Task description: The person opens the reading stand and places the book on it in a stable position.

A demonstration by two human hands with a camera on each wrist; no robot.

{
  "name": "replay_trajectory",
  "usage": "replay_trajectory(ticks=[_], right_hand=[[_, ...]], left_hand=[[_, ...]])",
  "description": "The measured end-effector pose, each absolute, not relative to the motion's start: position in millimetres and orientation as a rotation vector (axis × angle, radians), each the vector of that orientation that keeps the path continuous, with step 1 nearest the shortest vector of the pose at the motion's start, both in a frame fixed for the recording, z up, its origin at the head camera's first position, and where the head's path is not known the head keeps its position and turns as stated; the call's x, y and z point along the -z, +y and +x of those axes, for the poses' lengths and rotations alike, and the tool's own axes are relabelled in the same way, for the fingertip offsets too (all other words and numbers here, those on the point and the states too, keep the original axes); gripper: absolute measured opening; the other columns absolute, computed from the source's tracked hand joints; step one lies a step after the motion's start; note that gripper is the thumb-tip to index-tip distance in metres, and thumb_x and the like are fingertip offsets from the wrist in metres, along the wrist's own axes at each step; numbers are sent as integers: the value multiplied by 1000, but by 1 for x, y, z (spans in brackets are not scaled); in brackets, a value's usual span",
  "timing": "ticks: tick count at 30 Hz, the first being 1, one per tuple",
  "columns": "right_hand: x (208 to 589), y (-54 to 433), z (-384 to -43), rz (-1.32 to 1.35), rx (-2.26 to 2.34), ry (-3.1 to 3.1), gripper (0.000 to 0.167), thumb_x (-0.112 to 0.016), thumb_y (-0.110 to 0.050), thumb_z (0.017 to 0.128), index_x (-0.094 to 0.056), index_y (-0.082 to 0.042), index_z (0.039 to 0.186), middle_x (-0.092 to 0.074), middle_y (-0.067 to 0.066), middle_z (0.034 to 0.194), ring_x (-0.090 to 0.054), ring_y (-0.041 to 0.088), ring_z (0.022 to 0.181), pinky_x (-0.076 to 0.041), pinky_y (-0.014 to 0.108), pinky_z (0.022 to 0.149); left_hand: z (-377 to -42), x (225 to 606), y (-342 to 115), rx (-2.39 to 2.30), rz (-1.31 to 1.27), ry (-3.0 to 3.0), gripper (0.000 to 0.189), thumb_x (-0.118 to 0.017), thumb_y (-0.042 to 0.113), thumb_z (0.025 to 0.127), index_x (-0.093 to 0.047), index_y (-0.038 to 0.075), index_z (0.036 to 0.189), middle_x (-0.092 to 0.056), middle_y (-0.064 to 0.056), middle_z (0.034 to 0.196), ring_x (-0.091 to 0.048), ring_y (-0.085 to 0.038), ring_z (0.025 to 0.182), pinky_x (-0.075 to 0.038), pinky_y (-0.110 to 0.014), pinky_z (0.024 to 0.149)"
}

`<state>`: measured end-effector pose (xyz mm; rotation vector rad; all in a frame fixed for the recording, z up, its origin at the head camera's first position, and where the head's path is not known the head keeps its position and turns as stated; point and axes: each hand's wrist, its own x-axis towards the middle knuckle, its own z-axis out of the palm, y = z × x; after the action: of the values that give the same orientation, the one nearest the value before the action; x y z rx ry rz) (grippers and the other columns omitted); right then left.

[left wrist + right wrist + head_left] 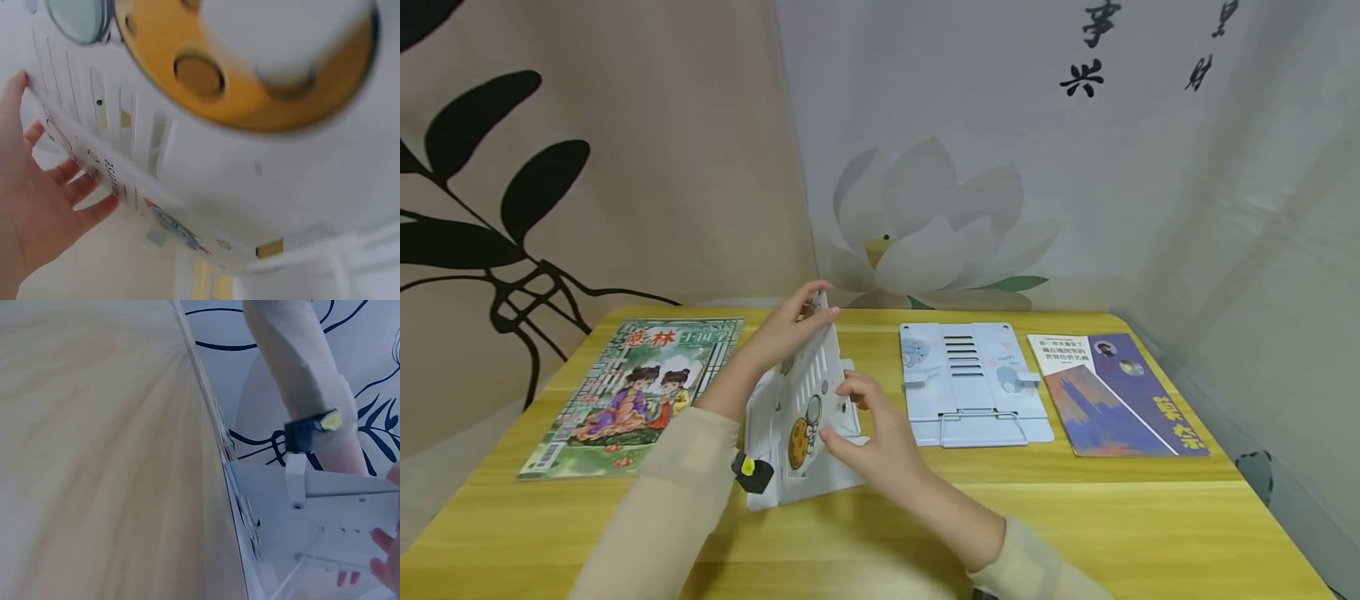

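A white book stand (pixel 811 417) with slots and a cartoon astronaut print stands unfolded on the table, its panel raised at a steep tilt above a flat base. My left hand (pixel 793 325) holds the panel's top edge; in the left wrist view the thumb and fingers of that left hand (pixel 53 200) lie on either side of it. Close to the panel's right side is my right hand (pixel 883 437), thumb and fingers apart and loosely bent. Only fingertips (pixel 381 544) of it show at the right wrist view's edge, beside the stand's plain white surface (pixel 281 506).
Another white stand (pixel 973 358), with a wire page rest and blue prints, lies flat at centre right. A purple and white book (pixel 1142 400) is to its right. At the left lies a green magazine (pixel 655 375). The wooden table (pixel 1075 517) backs onto a printed curtain.
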<state>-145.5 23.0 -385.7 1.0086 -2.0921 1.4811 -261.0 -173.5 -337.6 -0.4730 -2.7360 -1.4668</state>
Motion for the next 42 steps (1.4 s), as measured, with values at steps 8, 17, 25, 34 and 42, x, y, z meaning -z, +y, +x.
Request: replay_trajectory(ticks=[8,17,25,34,42], right_hand=[[386,46,-152,981,-1569,-2139,53,-71,0,81,-50,-13,128,-64,0,106,-58,16,89,-46,44,85],[383,71,-179,950,-1520,-2194,58,-69,4,83,-49,-15,134,-64,4,110,-60,22,88,-47,51,85],[380,80,-201,947,-1515,-2298,56,-67,-1,88,-46,-19,137,-65,2,95,-58,17,86,-49,48,80],[378,77,-236,933,-1601,-2286,57,-60,5,91,-39,-10,142,-67,16,101,-59,28,85,-48,43,77],[375,70,-258,921,-1646,-2312,55,-55,5,93,-39,-13,142,-67,14,89,-57,24,71,-47,36,67]], left_hand=[[-246,341,-193,1427,-314,-2736,56,-53,53,93,-35,30,141,-48,-12,126,-50,-32,107,-47,-46,77],[-231,353,-216,1492,-307,-2620,63,-60,42,93,-30,27,147,-50,-17,103,-53,-29,85,-49,-39,66],[-217,358,-223,1563,-294,-2514,63,-64,33,93,-32,25,146,-56,-16,102,-60,-28,80,-53,-38,63],[-214,366,-224,1550,-225,-2416,59,-64,20,93,-34,22,144,-61,-18,98,-65,-26,72,-55,-36,56],[-223,370,-222,1520,-109,-2385,58,-64,23,93,-35,25,143,-61,-18,99,-63,-27,74,-54,-36,55]])
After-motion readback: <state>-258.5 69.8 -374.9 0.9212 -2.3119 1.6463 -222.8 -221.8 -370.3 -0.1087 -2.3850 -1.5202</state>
